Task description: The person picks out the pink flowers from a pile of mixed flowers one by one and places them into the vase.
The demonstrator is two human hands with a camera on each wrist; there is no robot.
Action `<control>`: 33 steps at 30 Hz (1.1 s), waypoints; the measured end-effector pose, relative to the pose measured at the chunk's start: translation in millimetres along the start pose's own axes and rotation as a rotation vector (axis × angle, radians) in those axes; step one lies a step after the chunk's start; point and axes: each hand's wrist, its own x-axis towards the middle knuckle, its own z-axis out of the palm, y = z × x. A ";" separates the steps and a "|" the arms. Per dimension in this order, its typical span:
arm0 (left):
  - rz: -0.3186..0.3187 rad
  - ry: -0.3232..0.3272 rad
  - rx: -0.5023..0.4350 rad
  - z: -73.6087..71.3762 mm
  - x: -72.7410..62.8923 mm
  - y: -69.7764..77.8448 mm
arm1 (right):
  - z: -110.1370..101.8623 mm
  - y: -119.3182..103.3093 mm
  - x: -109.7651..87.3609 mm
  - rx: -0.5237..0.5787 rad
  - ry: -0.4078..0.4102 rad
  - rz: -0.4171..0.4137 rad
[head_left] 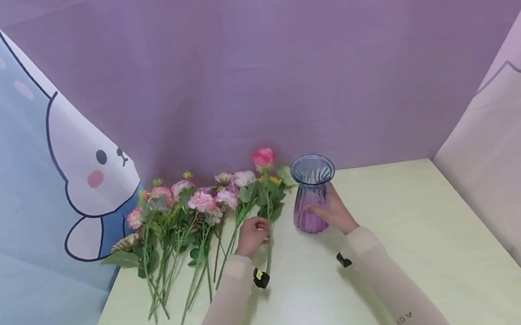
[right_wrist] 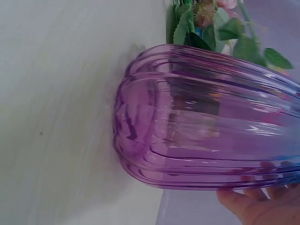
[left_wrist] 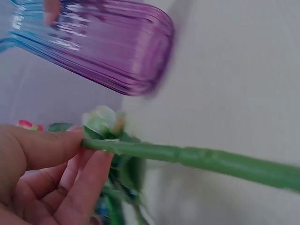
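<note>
A ribbed glass vase [head_left: 308, 197], blue at its flared mouth and purple toward the base, stands upright on the table. My right hand [head_left: 337, 211] grips it from the right side, thumb across the front; the other fingers are partly hidden behind the glass in the head view. To the left of the vase, my left hand [head_left: 252, 235] pinches the green stem [left_wrist: 197, 157] of a pink-red rose [head_left: 264, 158] between thumb and fingers. That rose's bloom points away from me, and its stem end comes back toward my left wrist.
Several long-stemmed flowers lie at the left, among them a pink carnation-like bloom [head_left: 202, 202], with leaves and stems overlapping. The pale table [head_left: 422, 251] meets a purple backdrop [head_left: 365, 67] behind. Printed cloth [head_left: 7, 157] hangs at the left side.
</note>
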 end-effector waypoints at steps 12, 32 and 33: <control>0.219 0.086 -0.125 -5.1 -13.0 62.5 | -6.8 -24.5 -5.3 0.042 -0.061 0.009; 0.487 0.184 -0.229 1.1 -13.2 150.4 | -2.4 1.5 0.9 -0.012 -0.049 0.035; 0.497 0.180 -0.228 1.9 -12.5 153.6 | -2.6 1.7 0.4 -0.017 -0.050 0.034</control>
